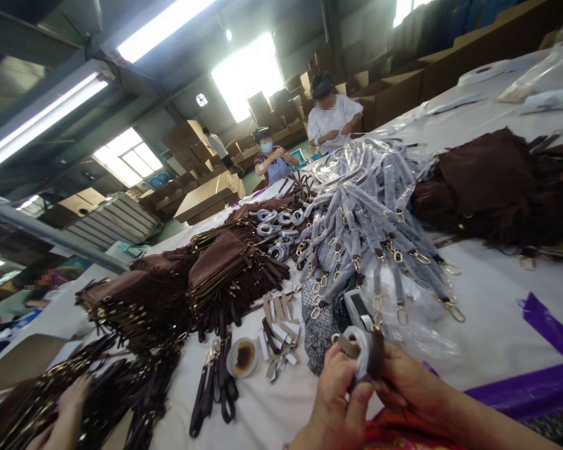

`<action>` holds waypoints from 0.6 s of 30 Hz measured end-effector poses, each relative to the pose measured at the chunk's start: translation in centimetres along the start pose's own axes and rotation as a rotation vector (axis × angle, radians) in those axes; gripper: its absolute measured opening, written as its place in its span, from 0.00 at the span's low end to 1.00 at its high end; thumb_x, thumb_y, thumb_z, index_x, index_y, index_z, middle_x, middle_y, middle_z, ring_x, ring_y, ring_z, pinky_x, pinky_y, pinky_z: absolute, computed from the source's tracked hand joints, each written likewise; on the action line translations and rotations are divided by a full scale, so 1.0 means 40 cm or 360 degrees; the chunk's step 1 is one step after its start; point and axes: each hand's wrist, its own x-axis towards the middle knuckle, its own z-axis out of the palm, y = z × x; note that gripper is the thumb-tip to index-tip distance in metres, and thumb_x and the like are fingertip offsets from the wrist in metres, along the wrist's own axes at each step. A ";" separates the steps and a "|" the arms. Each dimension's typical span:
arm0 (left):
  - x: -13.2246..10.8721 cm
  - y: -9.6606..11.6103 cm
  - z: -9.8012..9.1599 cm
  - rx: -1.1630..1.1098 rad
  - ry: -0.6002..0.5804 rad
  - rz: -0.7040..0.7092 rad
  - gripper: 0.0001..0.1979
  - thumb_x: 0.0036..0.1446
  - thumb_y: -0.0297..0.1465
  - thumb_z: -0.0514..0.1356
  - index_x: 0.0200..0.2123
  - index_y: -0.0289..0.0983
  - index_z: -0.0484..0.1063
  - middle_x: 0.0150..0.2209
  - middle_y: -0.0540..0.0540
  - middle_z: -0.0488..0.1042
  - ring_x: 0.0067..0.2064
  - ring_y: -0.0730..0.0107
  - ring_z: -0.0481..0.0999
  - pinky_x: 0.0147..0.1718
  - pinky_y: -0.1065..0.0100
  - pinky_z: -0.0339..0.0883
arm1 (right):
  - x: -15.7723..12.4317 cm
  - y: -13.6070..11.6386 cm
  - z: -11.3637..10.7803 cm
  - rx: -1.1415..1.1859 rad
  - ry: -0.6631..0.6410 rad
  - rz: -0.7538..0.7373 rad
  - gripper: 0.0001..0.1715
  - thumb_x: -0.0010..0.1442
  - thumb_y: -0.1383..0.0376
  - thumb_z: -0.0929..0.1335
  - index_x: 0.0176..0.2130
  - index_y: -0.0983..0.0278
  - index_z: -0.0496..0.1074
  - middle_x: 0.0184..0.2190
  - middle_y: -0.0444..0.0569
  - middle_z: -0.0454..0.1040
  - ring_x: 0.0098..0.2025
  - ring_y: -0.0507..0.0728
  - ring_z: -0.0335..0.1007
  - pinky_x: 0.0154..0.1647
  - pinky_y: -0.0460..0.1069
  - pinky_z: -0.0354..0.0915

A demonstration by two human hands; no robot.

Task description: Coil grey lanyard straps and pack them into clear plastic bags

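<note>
A strap coiled into a ring (pixel 363 350), wrapped in greyish film with dark brown ends, is between my hands above the table's near edge. My left hand (pixel 331 387) is closed, pinching the coil from the left. On its other side my right hand (pixel 403 375) has its fingers closed around the strap's brown end; part of its grip is hidden. Just beyond lies a big heap of film-wrapped straps (pixel 356 206) with gold clasps. A grey and black device (pixel 358 307) and a speckled grey cloth (pixel 315 328) sit right behind the coil.
Stacks of brown fringed pouches (pixel 223 265), short dark straps (pixel 213 381), small tags (pixel 279 331) and a tub of brown stuff (pixel 242 359) lie left. More brown pieces (pixel 488 181) and purple tape (pixel 535 387) lie right. A co-worker's hand (pixel 70 406) reaches in lower left.
</note>
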 end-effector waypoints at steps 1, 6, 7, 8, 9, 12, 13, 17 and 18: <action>0.000 -0.002 -0.001 -0.0020 -0.0013 -0.0052 0.06 0.68 0.30 0.55 0.40 0.40 0.72 0.41 0.45 0.77 0.47 0.62 0.76 0.64 0.50 0.60 | 0.004 -0.001 0.008 0.0030 0.0049 0.0016 0.22 0.56 0.48 0.77 0.34 0.63 0.72 0.15 0.34 0.62 0.13 0.42 0.38 0.12 0.40 0.39; 0.001 -0.015 -0.011 -0.0082 -0.0027 -0.0141 0.11 0.70 0.32 0.52 0.40 0.39 0.74 0.40 0.43 0.75 0.47 0.60 0.73 0.58 0.54 0.62 | 0.004 -0.010 0.032 0.0147 0.0074 0.0090 0.22 0.53 0.51 0.79 0.37 0.61 0.72 0.16 0.33 0.62 0.14 0.41 0.37 0.13 0.38 0.37; 0.003 -0.018 -0.012 -0.0100 -0.0036 -0.0097 0.11 0.70 0.32 0.52 0.40 0.38 0.73 0.40 0.42 0.75 0.47 0.60 0.73 0.58 0.53 0.61 | 0.004 -0.010 0.029 0.0163 0.0045 0.0081 0.21 0.54 0.52 0.79 0.37 0.61 0.73 0.15 0.33 0.62 0.13 0.41 0.37 0.12 0.38 0.38; 0.004 -0.021 -0.013 -0.0115 -0.0046 -0.0056 0.10 0.70 0.33 0.52 0.40 0.38 0.73 0.39 0.42 0.74 0.47 0.60 0.73 0.58 0.53 0.61 | 0.004 -0.010 0.024 0.0184 0.0014 0.0083 0.21 0.54 0.52 0.79 0.38 0.61 0.73 0.14 0.33 0.62 0.12 0.41 0.37 0.12 0.38 0.39; 0.005 -0.023 -0.014 -0.0126 -0.0053 -0.0029 0.10 0.70 0.33 0.52 0.41 0.38 0.72 0.39 0.42 0.74 0.47 0.59 0.73 0.58 0.53 0.61 | 0.005 -0.009 0.017 0.0206 -0.0023 0.0100 0.21 0.54 0.52 0.79 0.38 0.61 0.74 0.14 0.32 0.62 0.11 0.41 0.37 0.11 0.38 0.42; 0.003 -0.031 -0.016 -0.0150 -0.0096 -0.0086 0.08 0.69 0.33 0.51 0.41 0.38 0.69 0.40 0.41 0.73 0.47 0.59 0.71 0.55 0.54 0.62 | 0.010 -0.001 -0.010 0.0210 -0.0181 0.0155 0.22 0.56 0.50 0.77 0.41 0.62 0.75 0.11 0.33 0.64 0.09 0.43 0.41 0.10 0.39 0.51; 0.000 -0.033 -0.017 -0.0161 -0.0118 -0.0124 0.09 0.69 0.33 0.51 0.41 0.38 0.69 0.41 0.40 0.73 0.47 0.58 0.71 0.54 0.54 0.63 | 0.011 0.001 -0.019 0.0181 -0.0253 0.0157 0.22 0.58 0.49 0.76 0.42 0.62 0.76 0.10 0.34 0.65 0.08 0.44 0.42 0.10 0.40 0.53; -0.019 -0.039 -0.022 -0.0144 -0.0204 -0.0382 0.13 0.70 0.39 0.50 0.39 0.37 0.67 0.40 0.38 0.71 0.44 0.58 0.70 0.47 0.57 0.66 | 0.007 0.004 -0.052 0.0082 -0.0438 0.0112 0.18 0.63 0.53 0.73 0.44 0.64 0.76 0.12 0.37 0.68 0.08 0.44 0.45 0.09 0.38 0.50; -0.023 -0.038 -0.023 -0.0137 -0.0229 -0.0491 0.15 0.70 0.41 0.50 0.40 0.36 0.68 0.39 0.38 0.71 0.43 0.58 0.70 0.45 0.57 0.67 | 0.005 0.004 -0.058 0.0065 -0.0453 0.0113 0.17 0.65 0.54 0.73 0.43 0.65 0.77 0.12 0.37 0.67 0.09 0.43 0.45 0.10 0.38 0.50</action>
